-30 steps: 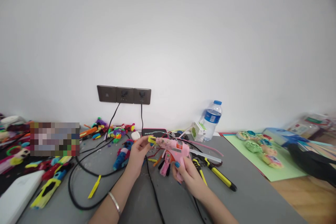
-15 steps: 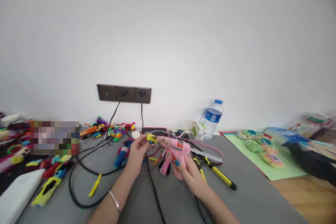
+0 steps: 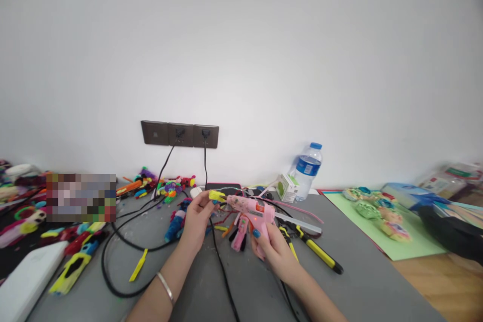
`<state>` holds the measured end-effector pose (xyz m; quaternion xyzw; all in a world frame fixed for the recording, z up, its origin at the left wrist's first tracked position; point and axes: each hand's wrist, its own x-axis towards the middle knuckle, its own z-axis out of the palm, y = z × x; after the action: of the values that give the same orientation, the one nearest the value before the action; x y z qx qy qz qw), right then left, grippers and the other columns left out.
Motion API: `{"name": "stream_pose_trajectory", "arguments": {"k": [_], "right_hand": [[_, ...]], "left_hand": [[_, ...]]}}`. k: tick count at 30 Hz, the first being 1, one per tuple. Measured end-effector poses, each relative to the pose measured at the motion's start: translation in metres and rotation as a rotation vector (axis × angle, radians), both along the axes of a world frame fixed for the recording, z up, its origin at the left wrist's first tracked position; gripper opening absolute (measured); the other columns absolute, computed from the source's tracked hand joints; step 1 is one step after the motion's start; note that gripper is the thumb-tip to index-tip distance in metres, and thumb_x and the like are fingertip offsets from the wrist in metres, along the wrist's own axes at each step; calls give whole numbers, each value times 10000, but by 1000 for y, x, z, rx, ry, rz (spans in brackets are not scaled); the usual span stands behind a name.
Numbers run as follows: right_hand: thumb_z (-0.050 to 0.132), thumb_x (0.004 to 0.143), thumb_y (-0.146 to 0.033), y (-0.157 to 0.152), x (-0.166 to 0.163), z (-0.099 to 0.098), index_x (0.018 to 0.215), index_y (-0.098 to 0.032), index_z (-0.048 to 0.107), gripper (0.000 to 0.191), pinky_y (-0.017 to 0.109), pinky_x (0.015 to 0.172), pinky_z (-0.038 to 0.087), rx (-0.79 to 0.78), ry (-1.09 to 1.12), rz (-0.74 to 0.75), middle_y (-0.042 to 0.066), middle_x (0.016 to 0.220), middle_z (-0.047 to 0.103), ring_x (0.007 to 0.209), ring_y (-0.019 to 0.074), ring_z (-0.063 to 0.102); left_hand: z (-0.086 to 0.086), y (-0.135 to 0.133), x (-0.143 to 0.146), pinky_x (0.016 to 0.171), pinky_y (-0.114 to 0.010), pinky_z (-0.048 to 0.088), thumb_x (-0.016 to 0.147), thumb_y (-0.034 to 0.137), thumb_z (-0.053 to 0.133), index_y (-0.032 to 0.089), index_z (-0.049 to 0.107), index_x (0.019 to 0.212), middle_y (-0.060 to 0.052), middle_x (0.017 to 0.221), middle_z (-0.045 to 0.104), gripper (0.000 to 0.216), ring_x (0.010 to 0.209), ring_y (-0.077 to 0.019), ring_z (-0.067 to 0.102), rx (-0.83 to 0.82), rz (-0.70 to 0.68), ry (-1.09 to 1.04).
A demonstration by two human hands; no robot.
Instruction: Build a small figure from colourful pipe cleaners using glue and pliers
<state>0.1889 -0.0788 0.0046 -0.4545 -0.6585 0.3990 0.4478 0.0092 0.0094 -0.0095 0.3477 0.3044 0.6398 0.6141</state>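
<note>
My right hand [image 3: 273, 250] is wrapped round the handle of a pink hot glue gun [image 3: 249, 210], its nozzle pointing left. A long clear glue stick [image 3: 300, 223] sticks out of the back of the gun. Between the thumb and fingers of my left hand [image 3: 199, 216] is a small yellow fuzzy piece [image 3: 216, 195], held at the nozzle tip; whether the two touch I cannot tell. Below the gun lies a pink fuzzy figure [image 3: 238, 238], partly hidden behind it.
Yellow-and-black pliers [image 3: 320, 254] lie right of my hands. A water bottle [image 3: 307, 171] and a small box [image 3: 287, 188] stand by the wall. Black cables [image 3: 222, 271] cross the grey table. Several fuzzy figures [image 3: 73, 269] crowd the left; fabric flowers [image 3: 368, 210] lie on green paper at right.
The yellow piece in my left hand has drawn slightly away from the glue gun's nozzle, whose tip now shows. My right hand keeps its grip, and the view has shifted a little.
</note>
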Motion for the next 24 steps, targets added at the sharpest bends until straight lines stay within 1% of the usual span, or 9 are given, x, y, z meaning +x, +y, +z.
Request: {"name": "stream_pose_trajectory", "arguments": {"k": [6, 12, 16, 18, 20, 22, 24], "right_hand": [[336, 927, -602, 2, 2, -4, 677, -234, 396, 449, 245, 449, 346, 35, -13, -4, -38, 490, 417, 445, 119, 365], [380, 924, -582, 4, 8, -7, 657, -225, 414, 448, 252, 475, 338, 74, -57, -75, -24, 492, 460, 450, 120, 392], [406, 900, -622, 8, 12, -6, 673, -216, 432, 466, 242, 464, 323, 108, 62, -109, -38, 448, 464, 409, 105, 371], [383, 885, -661, 10, 16, -3, 711, -208, 470, 493, 237, 427, 293, 107, 157, -110, -40, 430, 473, 372, 97, 330], [327, 866, -708, 9, 23, 4, 706, -202, 502, 558, 241, 387, 251, 91, 239, -130, -27, 421, 477, 341, 96, 297], [264, 838, -752, 4, 35, 13, 620, -209, 488, 626, 254, 361, 217, 72, 291, -196, -13, 395, 441, 326, 103, 287], [268, 825, -757, -7, 53, 24, 557, -217, 458, 632, 261, 354, 204, 55, 304, -318, -10, 367, 388, 331, 109, 290]], "left_hand": [[0, 1, -1, 758, -306, 528, 549, 321, 838, 184, 691, 834, -28, 807, 723, 348, 793, -191, 665, 1, 20, -2], [4, 1, -4, 776, -304, 529, 538, 332, 851, 193, 691, 855, -18, 832, 727, 382, 828, -184, 661, -19, 26, -31], [3, 5, -7, 758, -309, 532, 558, 343, 845, 188, 699, 880, -38, 879, 733, 386, 842, -197, 668, -5, 60, -22], [1, 8, -9, 754, -304, 535, 566, 350, 844, 185, 704, 885, -42, 891, 731, 386, 834, -191, 669, 6, 75, -29], [-1, 10, -10, 747, -296, 536, 573, 348, 843, 184, 707, 894, -37, 880, 726, 386, 811, -176, 668, 14, 87, -42], [-3, 11, -10, 735, -283, 534, 579, 337, 843, 187, 707, 904, -22, 843, 717, 383, 778, -159, 663, 13, 101, -53], [-4, 12, -11, 730, -274, 529, 577, 329, 844, 189, 706, 912, -8, 812, 708, 388, 756, -147, 657, 2, 117, -65]]}}
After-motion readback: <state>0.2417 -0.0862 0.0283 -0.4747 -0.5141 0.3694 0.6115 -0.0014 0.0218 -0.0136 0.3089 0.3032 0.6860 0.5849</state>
